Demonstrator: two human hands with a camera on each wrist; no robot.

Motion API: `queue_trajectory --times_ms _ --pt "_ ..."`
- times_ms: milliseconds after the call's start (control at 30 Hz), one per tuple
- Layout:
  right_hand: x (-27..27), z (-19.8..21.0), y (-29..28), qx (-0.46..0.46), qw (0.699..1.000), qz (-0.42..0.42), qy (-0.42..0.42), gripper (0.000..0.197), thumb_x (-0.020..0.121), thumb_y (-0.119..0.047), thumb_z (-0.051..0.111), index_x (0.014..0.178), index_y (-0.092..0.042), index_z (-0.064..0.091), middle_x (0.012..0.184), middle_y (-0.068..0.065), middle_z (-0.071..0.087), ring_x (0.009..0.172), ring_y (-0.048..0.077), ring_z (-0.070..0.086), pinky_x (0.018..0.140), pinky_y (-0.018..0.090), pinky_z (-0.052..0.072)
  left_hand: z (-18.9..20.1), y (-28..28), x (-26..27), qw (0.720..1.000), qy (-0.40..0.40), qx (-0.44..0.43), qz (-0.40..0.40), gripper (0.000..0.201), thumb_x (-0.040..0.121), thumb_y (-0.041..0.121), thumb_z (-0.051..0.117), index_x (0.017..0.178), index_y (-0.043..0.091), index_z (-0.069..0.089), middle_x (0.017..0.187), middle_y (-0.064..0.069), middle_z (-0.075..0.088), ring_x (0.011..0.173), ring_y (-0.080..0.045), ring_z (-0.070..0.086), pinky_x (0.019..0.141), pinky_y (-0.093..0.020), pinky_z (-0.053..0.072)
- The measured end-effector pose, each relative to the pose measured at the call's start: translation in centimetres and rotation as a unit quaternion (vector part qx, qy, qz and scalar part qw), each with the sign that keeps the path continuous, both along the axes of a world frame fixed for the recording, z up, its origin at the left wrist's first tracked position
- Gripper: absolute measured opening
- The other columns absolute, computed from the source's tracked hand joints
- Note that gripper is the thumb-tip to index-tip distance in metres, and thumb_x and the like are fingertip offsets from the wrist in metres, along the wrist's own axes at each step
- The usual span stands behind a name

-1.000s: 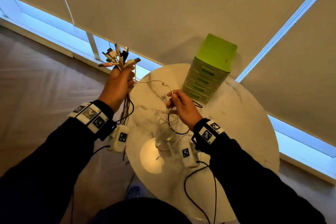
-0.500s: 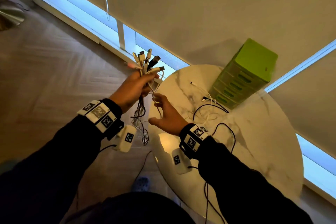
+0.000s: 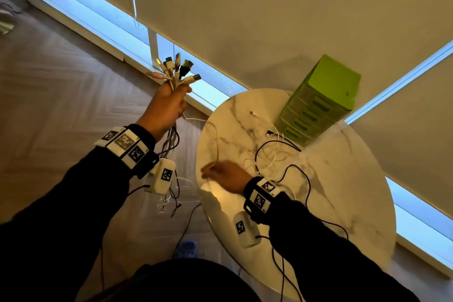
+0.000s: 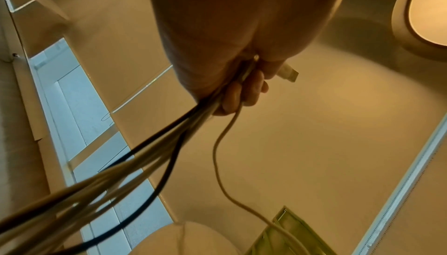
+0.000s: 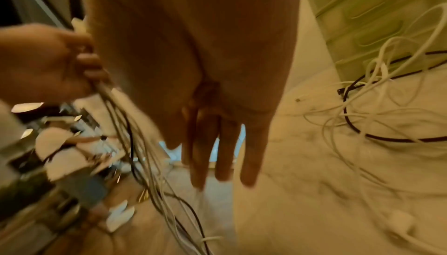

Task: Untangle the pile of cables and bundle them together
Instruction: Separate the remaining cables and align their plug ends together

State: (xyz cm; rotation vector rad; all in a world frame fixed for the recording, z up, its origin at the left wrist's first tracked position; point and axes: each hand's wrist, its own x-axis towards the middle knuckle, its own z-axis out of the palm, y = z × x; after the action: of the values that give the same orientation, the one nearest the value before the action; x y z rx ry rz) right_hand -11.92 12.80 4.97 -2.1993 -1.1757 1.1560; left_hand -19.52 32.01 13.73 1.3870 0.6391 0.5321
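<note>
White and black cables (image 3: 274, 154) lie loosely tangled on the marble table (image 3: 343, 203), near the green drawer unit (image 3: 321, 103) at its far side. The left hand (image 3: 166, 105) is fisted round the gathered bunch (image 3: 175, 73), plug ends up, off the table's left edge. One thin white cable (image 3: 215, 137) trails from that fist onto the table. The right hand (image 3: 225, 174), fingers straight and holding nothing, hovers at the near-left rim beside it. Best to run that strand free end to end before lifting another.

Round marble table (image 3: 343, 203), wood floor (image 3: 61, 93), drawn blinds (image 3: 269, 7).
</note>
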Motion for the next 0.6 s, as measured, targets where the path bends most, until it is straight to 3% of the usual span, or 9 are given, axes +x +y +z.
queue_trajectory --times_ms 67,133,200,267,300,400,467,533,600 --pt "-0.5 -0.6 -0.8 -0.155 0.98 0.123 -0.01 0.06 0.097 -0.041 0.06 0.146 -0.009 0.046 0.145 0.01 0.054 0.131 0.024 0.052 0.113 0.042 0.039 0.3 0.0 0.0 0.999 0.008 0.021 -0.023 0.019 0.106 0.029 0.048 0.105 0.017 0.062 0.071 0.01 0.047 0.053 -0.004 0.036 0.05 -0.018 0.03" --pt "-0.3 -0.6 -1.2 -0.183 0.979 0.082 0.028 0.083 0.089 -0.041 0.072 0.155 -0.013 0.031 0.155 0.007 0.042 0.137 0.024 0.046 0.114 0.04 0.038 0.5 -0.3 -0.1 0.999 0.019 0.03 -0.04 0.015 0.106 0.028 0.047 0.098 0.025 0.059 0.077 0.006 0.05 0.058 -0.004 0.043 0.057 -0.02 0.035" --pt "0.3 0.4 -1.3 -0.063 0.995 -0.037 0.061 0.094 0.084 -0.03 0.079 0.157 -0.015 0.022 0.158 0.004 0.034 0.138 0.026 0.044 0.11 0.037 0.042 0.5 -0.9 -0.1 0.996 0.035 0.053 -0.063 0.018 0.106 0.027 0.045 0.106 0.025 0.063 0.08 0.005 0.052 0.063 -0.005 0.047 0.062 -0.023 0.037" --pt "0.8 2.1 -0.6 0.088 0.982 -0.145 0.082 0.099 0.083 -0.021 0.079 0.158 -0.017 0.014 0.158 0.002 0.031 0.137 0.025 0.043 0.104 0.036 0.045 0.5 -1.7 0.0 0.993 0.041 0.065 -0.094 0.023 0.107 0.029 0.044 0.112 0.027 0.066 0.079 0.007 0.053 0.068 -0.007 0.047 0.065 -0.027 0.037" --pt "0.8 2.9 -0.1 0.15 0.969 -0.178 0.079 0.1 0.084 -0.021 0.078 0.158 -0.019 0.011 0.156 0.001 0.032 0.135 0.022 0.044 0.1 0.034 0.045 0.4 -2.2 0.1 0.991 0.041 0.063 -0.108 0.022 0.107 0.03 0.044 0.108 0.033 0.066 0.079 0.007 0.053 0.071 -0.009 0.047 0.068 -0.029 0.037" --pt "0.5 4.7 1.1 0.235 0.951 -0.199 0.023 0.086 0.089 -0.032 0.072 0.155 -0.029 0.017 0.146 0.0 0.044 0.123 0.019 0.051 0.096 0.032 0.047 0.5 -3.5 0.4 0.988 0.04 0.057 -0.137 0.027 0.107 0.032 0.044 0.111 0.056 0.056 0.092 0.008 0.06 0.087 -0.012 0.053 0.076 -0.031 0.041" --pt "0.5 4.7 1.2 0.216 0.965 -0.147 -0.037 0.053 0.098 -0.04 0.059 0.144 -0.027 0.037 0.124 0.0 0.063 0.108 0.017 0.062 0.093 0.034 0.051 0.7 -3.8 0.7 0.987 0.047 0.055 -0.144 0.025 0.105 0.036 0.046 0.111 0.059 0.054 0.108 0.007 0.063 0.1 -0.011 0.057 0.082 -0.031 0.043" --pt "0.3 4.3 0.9 0.186 0.975 -0.11 -0.042 0.026 0.105 -0.038 0.044 0.119 -0.019 0.055 0.097 0.0 0.075 0.092 0.014 0.069 0.089 0.035 0.052 0.6 -3.3 0.9 0.989 0.049 0.05 -0.134 0.02 0.098 0.047 0.05 0.115 0.053 0.059 0.109 0.003 0.063 0.099 -0.014 0.058 0.08 -0.033 0.044" --pt "0.2 3.1 0.0 0.17 0.978 -0.12 -0.007 0.029 0.107 -0.033 0.039 0.104 -0.014 0.06 0.089 0.001 0.076 0.085 0.01 0.07 0.079 0.023 0.05 0.7 -2.5 1.0 0.993 0.044 0.048 -0.102 0.025 0.095 0.047 0.052 0.115 0.039 0.063 0.093 -0.002 0.055 0.084 -0.018 0.051 0.069 -0.032 0.038"
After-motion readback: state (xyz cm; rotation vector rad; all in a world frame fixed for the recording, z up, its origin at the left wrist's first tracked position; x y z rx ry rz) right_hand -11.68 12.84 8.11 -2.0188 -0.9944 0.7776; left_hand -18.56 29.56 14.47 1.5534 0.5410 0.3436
